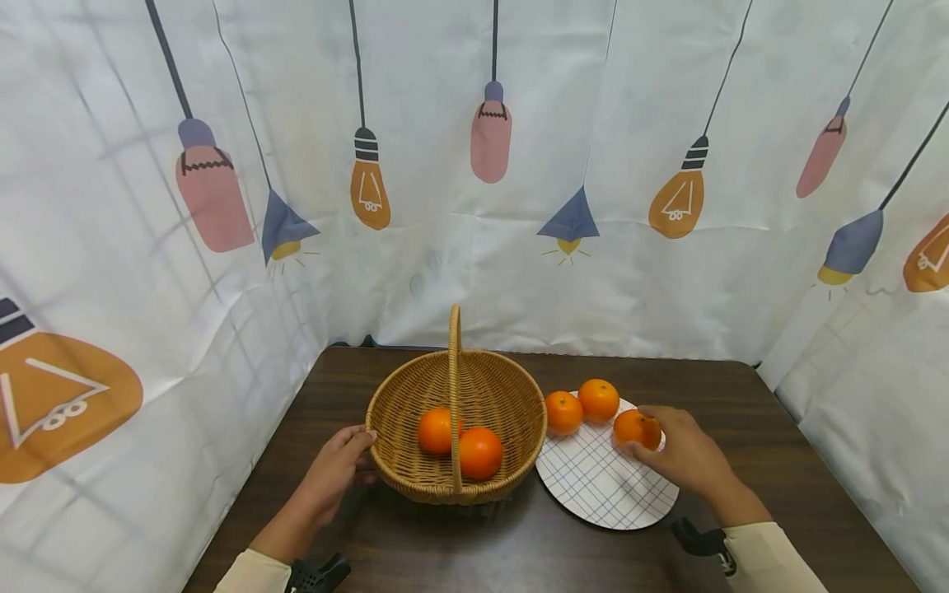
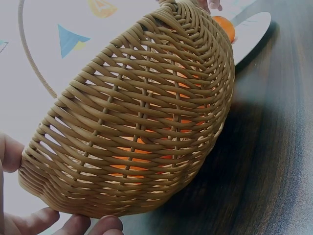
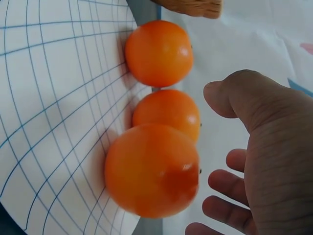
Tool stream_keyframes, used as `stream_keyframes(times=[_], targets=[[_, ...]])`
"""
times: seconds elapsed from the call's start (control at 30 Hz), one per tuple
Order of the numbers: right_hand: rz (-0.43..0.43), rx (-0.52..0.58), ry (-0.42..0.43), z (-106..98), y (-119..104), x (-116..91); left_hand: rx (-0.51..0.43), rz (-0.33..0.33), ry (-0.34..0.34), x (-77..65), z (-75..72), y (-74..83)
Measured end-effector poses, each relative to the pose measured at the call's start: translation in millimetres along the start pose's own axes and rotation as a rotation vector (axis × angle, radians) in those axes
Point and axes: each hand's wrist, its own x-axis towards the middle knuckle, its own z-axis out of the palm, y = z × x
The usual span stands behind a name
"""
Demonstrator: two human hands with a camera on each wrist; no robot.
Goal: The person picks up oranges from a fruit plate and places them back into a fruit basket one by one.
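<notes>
My left hand (image 1: 338,469) holds the wicker basket (image 1: 385,461) by its left rim, thumb at the rim and fingers against the outer side; in the left wrist view the fingertips (image 2: 105,226) touch the weave. Two oranges lie in the basket, a left orange (image 1: 436,431) and a right orange (image 1: 480,453). On the plate (image 1: 593,494), white with blue grid lines, sit three more oranges. My right hand (image 1: 685,455) is around the nearest plate orange (image 1: 638,429); in the right wrist view its spread fingers and thumb stand apart from that orange (image 3: 151,171).
Behind the nearest one on the plate are another orange (image 1: 599,400) and a third orange (image 1: 564,413) by the basket's right side. The basket's tall handle (image 1: 455,371) arches over its middle. A dark wooden table (image 1: 519,543) carries everything, with a lamp-patterned curtain (image 1: 445,272) behind.
</notes>
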Motion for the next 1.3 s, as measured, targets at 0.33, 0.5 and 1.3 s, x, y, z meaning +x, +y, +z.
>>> stream_keyframes(times=[0.33, 0.5, 1.3], targets=[[0.018, -0.012, -0.031, 2, 11, 4, -0.001, -0.002, 0.005, -0.2, 0.0, -0.3], [0.029, -0.019, -0.044, 4, 14, 8, 0.002, 0.001, 0.004, -0.4, -0.3, -0.1], [0.067, -0.008, -0.106, 15, 26, 15, -0.012, 0.016, 0.006, -0.1, 1.2, -1.8]])
